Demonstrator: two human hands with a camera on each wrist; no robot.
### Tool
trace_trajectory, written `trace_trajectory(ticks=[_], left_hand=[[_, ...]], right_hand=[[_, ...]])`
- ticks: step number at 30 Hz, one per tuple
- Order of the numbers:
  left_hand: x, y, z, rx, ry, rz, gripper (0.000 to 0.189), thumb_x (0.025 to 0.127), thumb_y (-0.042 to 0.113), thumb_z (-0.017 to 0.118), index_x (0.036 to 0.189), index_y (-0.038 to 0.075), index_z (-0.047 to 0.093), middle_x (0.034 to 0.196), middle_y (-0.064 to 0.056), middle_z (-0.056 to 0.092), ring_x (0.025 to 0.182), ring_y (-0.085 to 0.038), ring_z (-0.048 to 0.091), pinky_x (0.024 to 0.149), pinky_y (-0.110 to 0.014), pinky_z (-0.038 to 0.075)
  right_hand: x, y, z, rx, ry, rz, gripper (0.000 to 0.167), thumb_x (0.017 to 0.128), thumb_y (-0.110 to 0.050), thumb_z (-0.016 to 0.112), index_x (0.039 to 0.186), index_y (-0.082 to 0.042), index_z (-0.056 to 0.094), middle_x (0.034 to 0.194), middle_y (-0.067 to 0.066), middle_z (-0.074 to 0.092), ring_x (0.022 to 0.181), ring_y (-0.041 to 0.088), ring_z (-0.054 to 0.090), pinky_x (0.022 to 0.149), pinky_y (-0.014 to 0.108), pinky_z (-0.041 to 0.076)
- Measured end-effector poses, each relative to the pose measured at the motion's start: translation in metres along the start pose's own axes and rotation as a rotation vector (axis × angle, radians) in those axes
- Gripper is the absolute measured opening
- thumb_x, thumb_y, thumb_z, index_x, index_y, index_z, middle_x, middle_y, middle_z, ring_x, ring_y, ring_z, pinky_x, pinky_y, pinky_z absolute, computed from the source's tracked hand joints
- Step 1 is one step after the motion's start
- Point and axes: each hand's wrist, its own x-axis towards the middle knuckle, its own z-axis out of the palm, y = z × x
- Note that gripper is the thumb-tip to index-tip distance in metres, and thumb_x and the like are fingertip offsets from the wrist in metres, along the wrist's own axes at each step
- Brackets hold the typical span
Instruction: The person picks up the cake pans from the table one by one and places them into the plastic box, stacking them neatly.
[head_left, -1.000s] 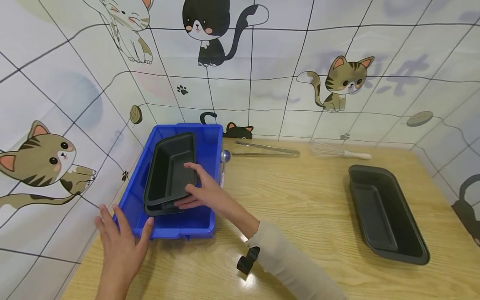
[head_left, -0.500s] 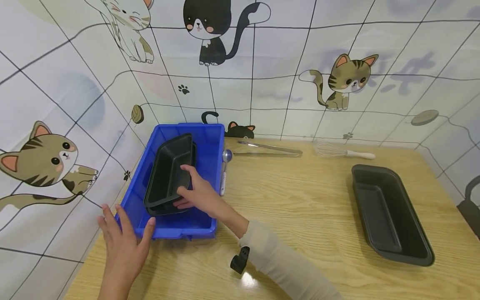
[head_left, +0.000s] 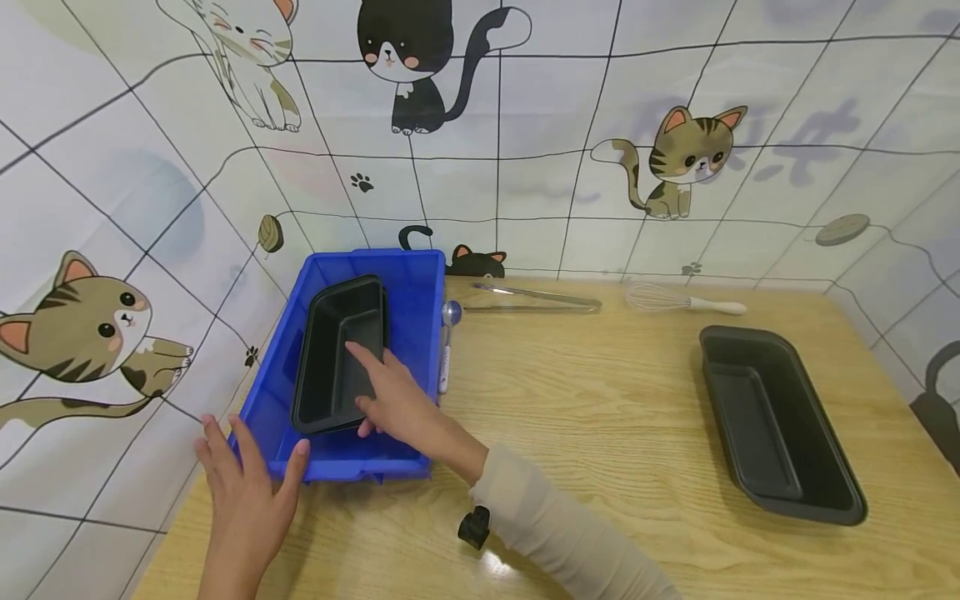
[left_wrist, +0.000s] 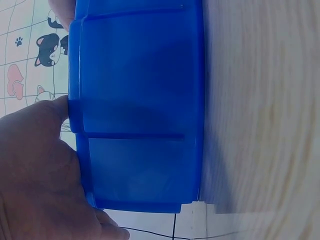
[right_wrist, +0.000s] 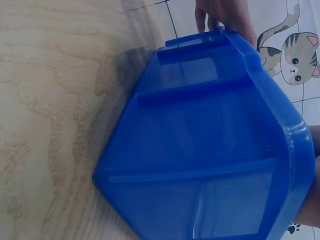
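Observation:
In the head view a dark loaf pan (head_left: 322,367) lies in the blue bin (head_left: 408,350), stacked on another dark pan whose edge peeks out at the right. My right hand (head_left: 401,404) reaches over the bin's near right part, index finger extended over the upper pan and thumb close by its right rim. My left hand (head_left: 247,492) rests spread at the bin's near left corner. In the left wrist view, that left hand (left_wrist: 40,175) lies along the bin's rim. The right wrist view shows the bin's outer wall (right_wrist: 200,135), with the right hand mostly hidden behind it.
A further loaf pan (head_left: 780,425) stands on the wooden table (head_left: 585,417) at the right. Metal tongs (head_left: 536,298) and a whisk (head_left: 682,300) lie along the back. A spoon (head_left: 447,342) with a white handle lies against the bin's right side. Cat-print walls enclose the table.
The upper pan, tilted earlier, has come down flatter onto the lower one. The right hand's fingers have loosened from its rim and the index finger has straightened. The left hand stays put.

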Motion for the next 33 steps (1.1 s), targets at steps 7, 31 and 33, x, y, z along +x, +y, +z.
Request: trace_trajectory(ticks=[7, 31, 33], left_hand=[[0.000, 0.001, 0.000, -0.001, 0.004, 0.006, 0.106, 0.114, 0.054, 0.050, 0.169, -0.007, -0.017, 0.174, -0.024, -0.040, 0.161, -0.057, -0.030, 0.123, -0.085, 0.005], [0.001, -0.001, 0.000, -0.003, -0.013, -0.014, 0.106, 0.115, 0.056, 0.048, 0.169, -0.005, -0.019, 0.173, -0.022, -0.042, 0.161, -0.055, -0.031, 0.121, -0.086, 0.008], [0.001, -0.002, 0.001, -0.002, -0.013, -0.010, 0.106, 0.115, 0.056, 0.048, 0.169, -0.005, -0.019, 0.173, -0.022, -0.042, 0.161, -0.055, -0.031, 0.121, -0.085, 0.008]], right_hand=[[-0.006, -0.004, 0.002, -0.200, 0.029, -0.001, 0.078, 0.110, -0.003, 0.064, 0.175, -0.031, 0.031, 0.181, 0.032, 0.004, 0.056, 0.015, 0.069, 0.053, 0.023, 0.053], [-0.037, -0.028, -0.046, -0.716, 0.233, -0.328, 0.021, 0.112, -0.025, 0.065, 0.118, -0.014, 0.082, 0.102, -0.002, 0.083, 0.087, 0.013, 0.077, 0.061, 0.027, 0.057], [-0.046, -0.031, -0.059, -0.724, 0.226, -0.330, 0.022, 0.112, -0.026, 0.065, 0.120, -0.014, 0.082, 0.107, 0.000, 0.084, 0.092, 0.016, 0.079, 0.063, 0.031, 0.060]])
